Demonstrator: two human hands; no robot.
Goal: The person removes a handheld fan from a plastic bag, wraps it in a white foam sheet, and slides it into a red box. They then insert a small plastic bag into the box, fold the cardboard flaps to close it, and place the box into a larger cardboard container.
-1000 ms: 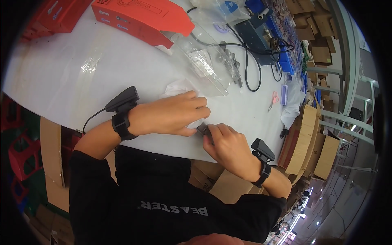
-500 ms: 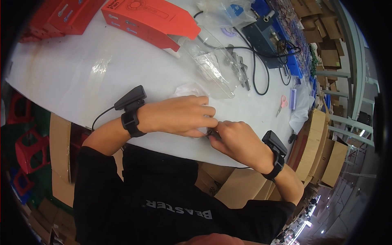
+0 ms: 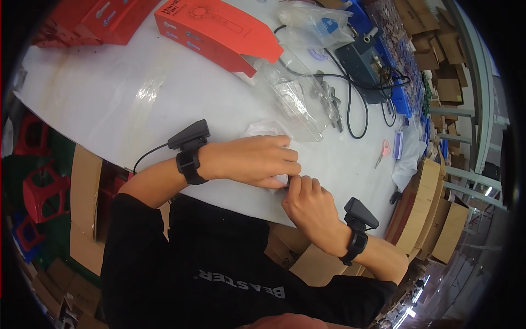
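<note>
My left hand (image 3: 255, 160) is curled, palm down, over a small whitish thing (image 3: 282, 179) that is mostly hidden beneath its fingers. My right hand (image 3: 311, 205) is closed beside it, thumb and fingers pinched at the end of that whitish thing, and what they grip is too covered to name. Both hands meet above the near edge of the white table (image 3: 109, 109). A crumpled piece of thin white wrapping (image 3: 263, 128) lies just beyond my left hand.
An open red box (image 3: 219, 38) lies beyond, with a clear plastic tray (image 3: 296, 98) at its end. More red boxes (image 3: 98, 22) stand far left. At right are dark metal tools (image 3: 335, 109), a cabled device (image 3: 359, 71), pink scissors (image 3: 384, 151) and a plastic bag (image 3: 318, 22).
My right hand has turned, its wrist swinging lower and nearer, while its fingertips stay against my left hand. The whole view has shifted a little, moving the table things rightward and down.
</note>
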